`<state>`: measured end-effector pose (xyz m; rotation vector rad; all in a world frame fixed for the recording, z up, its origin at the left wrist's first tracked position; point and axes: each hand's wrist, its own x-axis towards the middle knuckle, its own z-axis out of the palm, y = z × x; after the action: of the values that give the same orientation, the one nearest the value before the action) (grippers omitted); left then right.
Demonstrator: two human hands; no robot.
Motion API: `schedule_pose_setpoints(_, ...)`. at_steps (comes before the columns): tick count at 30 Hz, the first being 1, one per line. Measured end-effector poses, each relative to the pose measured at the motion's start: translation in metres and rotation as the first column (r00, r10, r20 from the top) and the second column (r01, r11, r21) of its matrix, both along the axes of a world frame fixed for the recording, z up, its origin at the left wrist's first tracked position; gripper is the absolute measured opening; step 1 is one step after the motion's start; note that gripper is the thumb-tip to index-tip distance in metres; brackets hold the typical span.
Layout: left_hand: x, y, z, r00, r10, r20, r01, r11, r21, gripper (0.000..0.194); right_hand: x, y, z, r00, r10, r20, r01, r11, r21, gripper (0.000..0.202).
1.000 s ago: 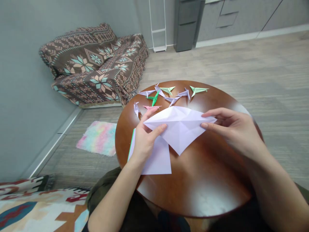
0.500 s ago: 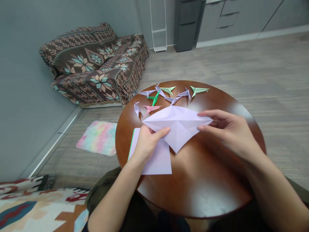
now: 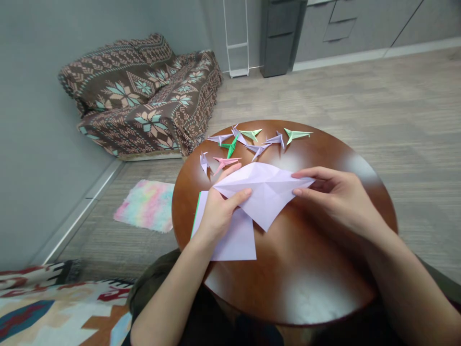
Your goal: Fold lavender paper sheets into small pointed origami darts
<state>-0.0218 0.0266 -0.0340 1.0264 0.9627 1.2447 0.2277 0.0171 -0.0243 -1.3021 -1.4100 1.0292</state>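
A creased sheet of light purple paper [image 3: 265,192] is held above the round table, one corner pointing down toward me. My left hand [image 3: 224,204] grips its left side, thumb on top and fingers behind. At the right corner, my right hand [image 3: 329,187] pinches the paper between thumb and fingers. Below my left hand lies a stack of square paper [image 3: 236,240], light purple on top with a green edge showing at its left. Beyond the held sheet are several folded paper figures, among them a pink one [image 3: 225,163], a dark green one [image 3: 231,147] and a light green one [image 3: 296,134].
The brown round table [image 3: 306,269] stands in front of my knees. Behind it at the left is a sofa [image 3: 144,101] under a patterned cover. A pastel fluffy mat [image 3: 146,205] lies on the floor; grey cabinets [image 3: 345,29] line the back.
The held paper has tilted and shifted slightly down, with its lower corner moved a little right. Fingers of my left hand now show above its left edge. Both hands keep their hold.
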Motion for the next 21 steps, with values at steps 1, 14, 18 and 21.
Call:
schedule_pose_setpoints(1,-0.0001,0.0004,-0.0003,1.0,0.001,-0.01,-0.001,1.0,0.015,0.071,0.0001,0.0001,-0.0004,1.0,-0.001,-0.005,0.001,1.0,0.001,0.031)
schedule_pose_setpoints(14,-0.0045,0.0016,0.006,0.99,0.056,0.128,-0.034,0.985,-0.167,0.051,0.0039,0.0026,-0.004,0.999,0.038,-0.025,-0.038,0.999,-0.025,0.032)
schedule_pose_setpoints(18,-0.0068,0.0037,0.0023,0.991,0.01,0.135,0.022,0.973,-0.231,0.051,0.0054,0.0046,-0.0036,0.999,-0.006,-0.04,0.005,0.999,-0.033,0.026)
schedule_pose_setpoints(21,-0.008,0.0042,-0.0022,0.994,-0.037,0.103,0.062,0.965,-0.254,0.058,0.0062,0.0061,-0.0048,0.996,-0.024,-0.087,0.021,0.999,-0.035,0.026)
